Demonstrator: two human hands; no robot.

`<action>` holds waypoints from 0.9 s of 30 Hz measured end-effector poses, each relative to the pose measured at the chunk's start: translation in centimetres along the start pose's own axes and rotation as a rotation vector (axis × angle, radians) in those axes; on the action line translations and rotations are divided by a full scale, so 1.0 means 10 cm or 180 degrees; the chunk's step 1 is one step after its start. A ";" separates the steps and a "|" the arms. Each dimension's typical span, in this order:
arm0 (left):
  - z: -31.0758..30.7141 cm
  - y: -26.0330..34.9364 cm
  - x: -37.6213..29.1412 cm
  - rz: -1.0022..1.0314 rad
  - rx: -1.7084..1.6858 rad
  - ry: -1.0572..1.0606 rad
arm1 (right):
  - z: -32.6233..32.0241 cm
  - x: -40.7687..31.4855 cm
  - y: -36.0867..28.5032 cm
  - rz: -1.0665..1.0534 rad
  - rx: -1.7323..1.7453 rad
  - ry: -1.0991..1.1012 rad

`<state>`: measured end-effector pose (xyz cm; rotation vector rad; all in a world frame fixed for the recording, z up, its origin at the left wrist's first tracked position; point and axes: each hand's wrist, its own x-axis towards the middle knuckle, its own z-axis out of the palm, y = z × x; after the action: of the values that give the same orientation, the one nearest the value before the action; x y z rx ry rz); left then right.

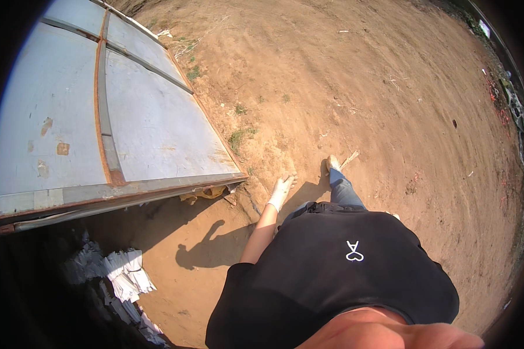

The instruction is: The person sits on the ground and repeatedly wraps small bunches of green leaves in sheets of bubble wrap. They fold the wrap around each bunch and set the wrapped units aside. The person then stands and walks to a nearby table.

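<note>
My left hand [284, 187], in a pale work glove, hangs beside my body over the bare dirt. Its fingers are slightly apart, with nothing seen in them. Left of it is the corner of a large grey metal panel structure [170, 118] with rusty frame strips; hand and metal do not touch. My right hand is out of view; a small pale patch [394, 215] shows past the right edge of my black shirt [332, 270], and I cannot tell what it is. One leg in blue jeans [346, 192] ends in a light, dusty shoe [332, 163] on the dirt.
Tied bundles of white sheet-like material [126, 272] lie at lower left, partly in shadow. Yellowish material [207, 193] sticks out beneath the panel edge. A broken wood piece [350, 159] lies by the shoe. Grass tufts [236, 140] grow near the structure. Plastic litter [516, 107] lines the far right edge.
</note>
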<state>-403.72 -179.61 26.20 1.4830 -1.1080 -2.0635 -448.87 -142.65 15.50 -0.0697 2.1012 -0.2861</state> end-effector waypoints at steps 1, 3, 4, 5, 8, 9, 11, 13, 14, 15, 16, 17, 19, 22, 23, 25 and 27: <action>0.09 0.22 0.33 0.0121 -0.0113 -0.0126 | -0.13 0.41 -0.08 0.0200 -0.0284 0.0106; 0.16 0.48 0.93 0.0419 -0.0146 0.0089 | -0.38 1.15 -0.44 0.0557 -0.0828 0.0293; 0.13 0.58 1.25 0.0718 -0.0183 0.0171 | -0.53 1.47 -0.80 0.0600 -0.0464 0.0159; 0.10 0.61 1.48 0.0539 -0.0371 0.0499 | -0.64 1.72 -1.27 0.0644 -0.0070 -0.0008; -0.10 0.38 1.68 -0.0363 -0.1130 0.1105 | -0.78 1.98 -3.12 -0.0106 -0.0338 0.0256; -0.08 0.25 1.71 -0.0536 -0.0329 0.1588 | -0.76 1.98 -3.89 -0.0575 -0.0402 0.0145; -0.29 0.04 1.77 -0.0964 0.0185 0.1546 | -0.58 1.91 -5.46 -0.1288 -0.0516 -0.0037; -0.51 -0.07 1.98 -0.1483 0.0367 0.1418 | -0.26 1.86 -6.93 -0.1945 -0.0605 -0.0131; -0.64 -0.06 2.23 -0.1652 0.0387 0.1376 | -0.09 1.86 -7.55 -0.2286 -0.0567 -0.0154; -0.79 0.00 2.54 -0.1742 0.0391 0.1348 | 0.08 1.89 -8.09 -0.2533 -0.0556 -0.0128; -0.95 0.12 2.88 -0.1805 0.0382 0.1350 | 0.26 1.92 -8.54 -0.2530 -0.0723 -0.0155; -1.11 0.29 3.26 -0.1829 0.0364 0.1359 | 0.36 1.99 -8.96 -0.2442 -0.0938 -0.0095; -1.42 0.84 4.09 -0.1815 0.0301 0.1435 | 0.54 2.11 -9.43 -0.2270 -0.1101 -0.0011; -1.78 2.18 5.50 -0.1409 -0.0157 0.1687 | 0.56 2.35 -9.77 -0.2093 -0.1905 -0.0289; -1.86 2.78 6.07 -0.1222 -0.0552 0.1782 | 0.53 2.45 -9.84 -0.2117 -0.1979 -0.0224; -1.97 3.97 7.02 0.0005 -0.0823 0.1382 | 0.52 2.75 -10.01 -0.1733 -0.1598 -0.0196; -2.05 5.11 7.92 0.0794 -0.0442 0.0943 | 0.50 3.11 -10.23 -0.1217 -0.0974 -0.0380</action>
<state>-422.39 -273.33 13.13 1.4434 -0.9575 -1.6549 -467.58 -247.96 10.68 -0.6587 1.9871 -0.1785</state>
